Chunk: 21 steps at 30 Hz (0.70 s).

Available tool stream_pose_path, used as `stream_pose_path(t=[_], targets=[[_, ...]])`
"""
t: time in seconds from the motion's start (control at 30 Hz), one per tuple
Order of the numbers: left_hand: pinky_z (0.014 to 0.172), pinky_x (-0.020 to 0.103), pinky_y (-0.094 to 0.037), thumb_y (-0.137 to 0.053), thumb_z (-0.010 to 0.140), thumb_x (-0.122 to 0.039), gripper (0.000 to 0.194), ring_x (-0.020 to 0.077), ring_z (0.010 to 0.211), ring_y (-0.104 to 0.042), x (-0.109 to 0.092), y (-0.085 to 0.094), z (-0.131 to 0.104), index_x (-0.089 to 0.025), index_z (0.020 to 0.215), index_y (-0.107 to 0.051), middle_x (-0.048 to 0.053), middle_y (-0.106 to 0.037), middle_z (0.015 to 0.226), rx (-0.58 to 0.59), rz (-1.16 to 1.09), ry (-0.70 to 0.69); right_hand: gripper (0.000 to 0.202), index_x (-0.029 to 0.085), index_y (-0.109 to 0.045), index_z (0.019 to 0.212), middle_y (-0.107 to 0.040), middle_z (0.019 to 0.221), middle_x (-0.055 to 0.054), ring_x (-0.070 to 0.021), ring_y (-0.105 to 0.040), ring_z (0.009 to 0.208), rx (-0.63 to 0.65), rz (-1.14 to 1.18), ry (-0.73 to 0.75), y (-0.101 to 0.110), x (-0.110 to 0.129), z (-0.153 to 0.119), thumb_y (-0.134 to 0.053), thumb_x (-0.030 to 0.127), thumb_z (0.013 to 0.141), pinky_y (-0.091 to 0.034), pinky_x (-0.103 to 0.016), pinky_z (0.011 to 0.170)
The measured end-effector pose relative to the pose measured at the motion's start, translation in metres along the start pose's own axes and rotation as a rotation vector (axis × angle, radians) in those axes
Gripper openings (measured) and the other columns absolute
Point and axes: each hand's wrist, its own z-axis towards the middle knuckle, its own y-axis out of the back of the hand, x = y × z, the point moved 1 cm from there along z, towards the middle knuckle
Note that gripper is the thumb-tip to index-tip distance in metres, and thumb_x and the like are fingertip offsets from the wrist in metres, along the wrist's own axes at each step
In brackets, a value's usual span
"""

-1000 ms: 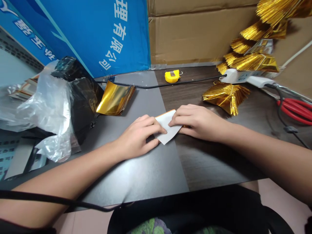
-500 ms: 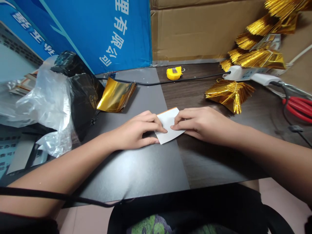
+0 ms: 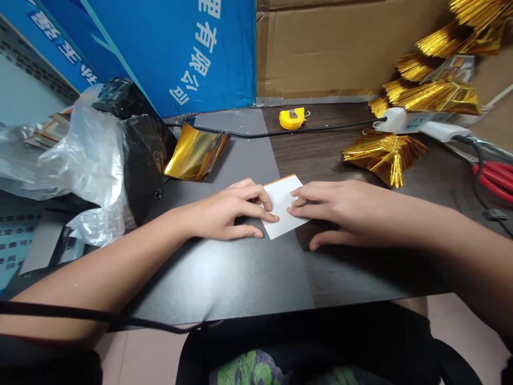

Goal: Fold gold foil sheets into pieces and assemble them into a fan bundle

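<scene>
A small sheet of paper [image 3: 282,208], white side up with a thin gold-orange edge showing along its far side, lies flat on the table [image 3: 208,283]. My left hand [image 3: 244,211] rests at its left side, index fingertip pressed on the sheet and thumb on the table beside it. On the right part of the sheet lie the fingertips of my right hand [image 3: 328,208], its thumb spread apart on the dark wood. Both hands have their fingers apart and grip nothing. Behind my left hand sits a stack of gold foil paper [image 3: 196,152].
A yellow tape measure [image 3: 292,118] and black cable lie at the back. Right are a fanned gold paper bundle [image 3: 380,152], a white power strip [image 3: 412,122], red-handled scissors [image 3: 495,179] and more gold bundles [image 3: 436,96]. Plastic bags [image 3: 100,171] crowd the left; a cardboard box [image 3: 328,53] stands behind.
The paper's right side, lifted and bent before, now lies flat. My right thumb has come out from under it and spread away. The whole view has shifted slightly.
</scene>
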Motion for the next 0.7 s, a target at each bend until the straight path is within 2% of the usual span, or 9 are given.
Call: stream_pose_path(t=[0.13,0.23,0.33,0.4,0.43,0.5,0.6,0.63,0.7], targets=[[0.098,0.034,-0.042,-0.073,0.090,-0.037,0.040,0.0212,0.105,-0.054,0.002,-0.001,-0.001,-0.019,0.125,-0.069,0.011,-0.066,0.115,-0.030,-0.039,-0.009,0.088,0.008,-0.064,0.130,-0.067,0.116,-0.018,-0.0315,-0.068,0.093,0.013,-0.063,-0.041,0.000,0.014,0.001,-0.082,0.067,0.068,-0.056,-0.040,0.072],[0.095,0.033,-0.044,-0.077,0.086,-0.039,0.047,0.0210,0.104,-0.058,0.001,-0.001,-0.001,-0.017,0.127,-0.067,0.011,-0.068,0.112,-0.061,-0.088,-0.030,0.100,0.006,-0.066,0.123,-0.066,0.112,-0.018,-0.0325,-0.066,0.096,0.019,-0.054,-0.060,0.000,0.025,0.002,-0.084,0.077,0.054,-0.055,-0.042,0.080],[0.089,0.032,-0.047,-0.063,0.095,-0.026,0.027,0.0183,0.096,-0.062,0.001,-0.001,-0.001,-0.013,0.118,-0.069,0.011,-0.070,0.104,-0.199,-0.118,-0.042,0.105,0.007,-0.068,0.116,-0.067,0.108,-0.017,-0.0307,-0.064,0.096,0.001,-0.043,-0.046,-0.003,0.039,0.001,-0.084,0.081,0.044,-0.054,-0.041,0.085],[0.082,0.029,-0.048,-0.051,0.099,-0.017,0.023,0.0155,0.088,-0.063,0.003,-0.001,0.000,-0.011,0.109,-0.070,0.009,-0.070,0.094,-0.327,-0.095,0.005,0.109,0.005,-0.070,0.110,-0.067,0.109,-0.020,-0.0316,-0.063,0.098,-0.055,-0.073,0.030,-0.006,0.051,0.000,-0.079,0.088,0.040,-0.053,-0.043,0.092],[0.079,0.027,-0.048,-0.048,0.099,-0.015,0.025,0.0142,0.084,-0.063,0.004,-0.001,0.000,-0.011,0.106,-0.071,0.008,-0.069,0.089,-0.385,-0.077,0.046,0.107,0.005,-0.070,0.110,-0.067,0.110,-0.020,-0.0326,-0.062,0.101,-0.071,-0.102,0.074,-0.008,0.058,0.000,-0.078,0.088,0.043,-0.051,-0.044,0.094],[0.075,0.025,-0.048,-0.045,0.099,-0.014,0.027,0.0125,0.079,-0.063,0.007,-0.002,-0.001,-0.011,0.103,-0.071,0.005,-0.069,0.083,-0.464,-0.053,0.140,0.092,0.004,-0.071,0.110,-0.068,0.112,-0.020,-0.0348,-0.059,0.109,-0.113,-0.168,0.117,-0.012,0.070,-0.001,-0.083,0.076,0.055,-0.051,-0.045,0.094],[0.073,0.023,-0.049,-0.045,0.098,-0.014,0.027,0.0119,0.077,-0.065,0.009,-0.004,-0.001,-0.012,0.102,-0.072,0.004,-0.070,0.082,-0.502,-0.045,0.218,0.022,0.013,-0.072,0.098,-0.071,0.103,-0.010,-0.0264,-0.061,0.100,-0.153,-0.139,0.169,-0.014,0.086,-0.002,-0.072,0.032,0.086,-0.051,-0.041,0.092],[0.073,0.023,-0.049,-0.045,0.097,-0.014,0.027,0.0118,0.077,-0.065,0.008,-0.004,-0.001,-0.012,0.102,-0.072,0.004,-0.071,0.082,-0.500,-0.046,0.222,0.012,0.015,-0.072,0.095,-0.071,0.100,-0.008,-0.0242,-0.062,0.095,-0.154,-0.101,0.184,-0.015,0.090,-0.002,-0.064,0.023,0.091,-0.051,-0.040,0.090],[0.074,0.023,-0.049,-0.045,0.097,-0.014,0.028,0.0117,0.077,-0.066,0.008,-0.004,0.000,-0.012,0.102,-0.072,0.004,-0.071,0.082,-0.498,-0.052,0.217,0.018,0.016,-0.069,0.088,-0.070,0.094,-0.007,-0.0211,-0.061,0.087,-0.165,0.001,0.234,-0.015,0.096,-0.002,-0.053,0.016,0.096,-0.052,-0.037,0.082]])
